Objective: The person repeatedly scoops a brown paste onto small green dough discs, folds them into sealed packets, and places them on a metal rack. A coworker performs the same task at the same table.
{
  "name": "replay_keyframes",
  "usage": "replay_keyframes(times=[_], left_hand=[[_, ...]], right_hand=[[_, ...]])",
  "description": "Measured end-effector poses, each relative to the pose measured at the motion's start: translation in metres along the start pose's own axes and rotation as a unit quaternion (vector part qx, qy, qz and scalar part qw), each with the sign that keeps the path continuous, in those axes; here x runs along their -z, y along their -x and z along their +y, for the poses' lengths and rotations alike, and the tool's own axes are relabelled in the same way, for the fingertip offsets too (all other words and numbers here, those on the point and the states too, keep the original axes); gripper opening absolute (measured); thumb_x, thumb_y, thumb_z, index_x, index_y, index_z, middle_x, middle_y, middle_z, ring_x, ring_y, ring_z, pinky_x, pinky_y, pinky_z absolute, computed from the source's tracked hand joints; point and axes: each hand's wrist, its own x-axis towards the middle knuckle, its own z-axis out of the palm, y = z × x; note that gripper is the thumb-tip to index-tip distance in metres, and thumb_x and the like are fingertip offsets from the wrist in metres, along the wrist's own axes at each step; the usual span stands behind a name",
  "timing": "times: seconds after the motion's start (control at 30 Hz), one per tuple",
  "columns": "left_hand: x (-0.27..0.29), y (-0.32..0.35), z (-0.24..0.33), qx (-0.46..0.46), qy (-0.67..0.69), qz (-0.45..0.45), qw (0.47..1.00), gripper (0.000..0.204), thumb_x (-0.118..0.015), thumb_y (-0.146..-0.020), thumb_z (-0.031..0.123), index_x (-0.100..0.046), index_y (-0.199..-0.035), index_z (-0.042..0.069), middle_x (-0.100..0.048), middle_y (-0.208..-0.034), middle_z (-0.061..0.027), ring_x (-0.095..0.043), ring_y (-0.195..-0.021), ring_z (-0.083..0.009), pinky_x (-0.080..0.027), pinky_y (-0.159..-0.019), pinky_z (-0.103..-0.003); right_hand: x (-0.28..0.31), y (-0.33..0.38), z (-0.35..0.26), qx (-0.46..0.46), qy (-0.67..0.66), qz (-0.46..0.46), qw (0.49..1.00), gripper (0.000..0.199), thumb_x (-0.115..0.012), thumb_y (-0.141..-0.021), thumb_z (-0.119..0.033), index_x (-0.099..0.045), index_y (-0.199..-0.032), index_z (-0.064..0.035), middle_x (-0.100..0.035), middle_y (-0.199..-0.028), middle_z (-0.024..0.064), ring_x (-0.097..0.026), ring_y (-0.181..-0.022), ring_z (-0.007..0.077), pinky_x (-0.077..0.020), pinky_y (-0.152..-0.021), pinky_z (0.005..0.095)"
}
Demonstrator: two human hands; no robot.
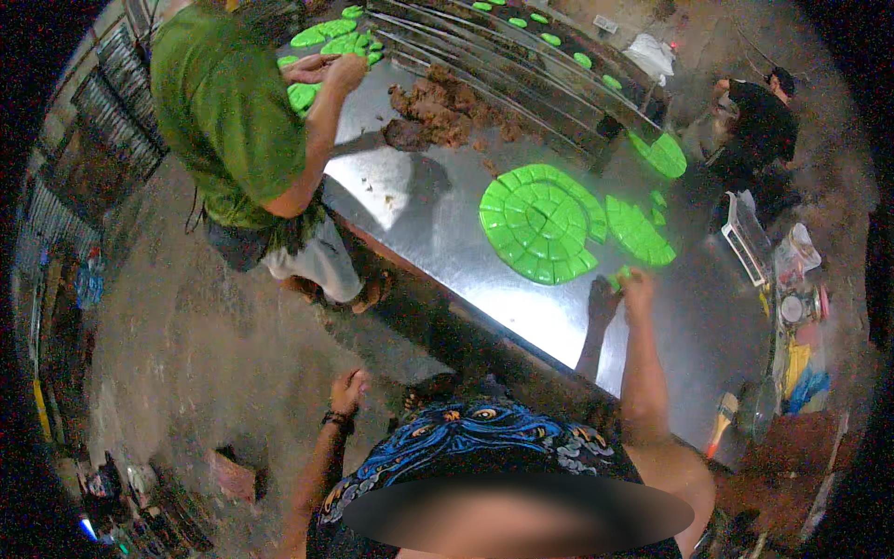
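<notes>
My right hand (637,291) is over the metal table, its fingers pinched on a small bright green piece (622,275). Just beyond it lie a large round green slab (538,222), scored into rings of segments like a shell, and a half-round green slab (640,230) with the same pattern. A few small green bits (658,207) sit by the half-round slab's far right edge. Away from the table, my left hand (347,392) hangs over the floor at my side. Its fingers are loosely curled, and nothing shows in them.
A co-worker in a green shirt (223,112) stands at left, hands over more green pieces (337,39). Brown clay-like lumps (447,107) lie mid-table. Another person (759,116) crouches at far right. A brush (723,419) rests near the right edge. Metal bars (521,79) run behind the table.
</notes>
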Motion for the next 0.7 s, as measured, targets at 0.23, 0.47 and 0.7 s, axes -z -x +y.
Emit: replay_keyframes(times=[0.23, 0.47, 0.7], left_hand=[[-0.191, -0.082, 0.223, -0.35, -0.022, -0.104, 0.931, 0.026, -0.055, -0.092, 0.022, -0.06, -0.108, 0.001, -0.065, -0.098, -0.0131, -0.062, -0.092, -0.0171, -0.048, -0.08, -0.028], [-0.238, -0.094, 0.275, -0.353, -0.114, 0.101, 0.923, 0.034, -0.055, -0.093, 0.028, -0.055, -0.073, 0.001, -0.053, -0.059, -0.0035, -0.043, -0.053, -0.011, -0.039, -0.052, -0.031], [-0.203, -0.166, 0.267, -0.098, 0.436, -0.1, 0.889, 0.049, -0.037, -0.098, 0.043, -0.06, -0.101, 0.0, -0.06, -0.092, -0.0043, -0.055, -0.08, -0.0113, -0.044, -0.069, -0.025]], right_hand=[[-0.135, 0.066, -0.11, 0.05, -0.055, -0.302, 0.95, 0.046, -0.077, -0.067, -0.007, -0.06, -0.11, -0.0012, -0.065, -0.095, 0.0088, -0.062, -0.085, 0.0167, -0.05, -0.076, 0.0286], [-0.18, 0.096, -0.15, 0.092, -0.088, -0.358, 0.925, 0.038, -0.082, -0.068, -0.013, -0.065, -0.099, 0.0, -0.057, -0.07, -0.003, -0.049, -0.063, 0.0062, -0.043, -0.059, 0.0224], [-0.24, 0.05, -0.184, 0.319, -0.048, -0.323, 0.89, 0.03, -0.075, -0.072, -0.011, -0.066, -0.099, -0.0026, -0.067, -0.085, 0.0058, -0.063, -0.077, 0.0148, -0.0508, -0.071, 0.0293]])
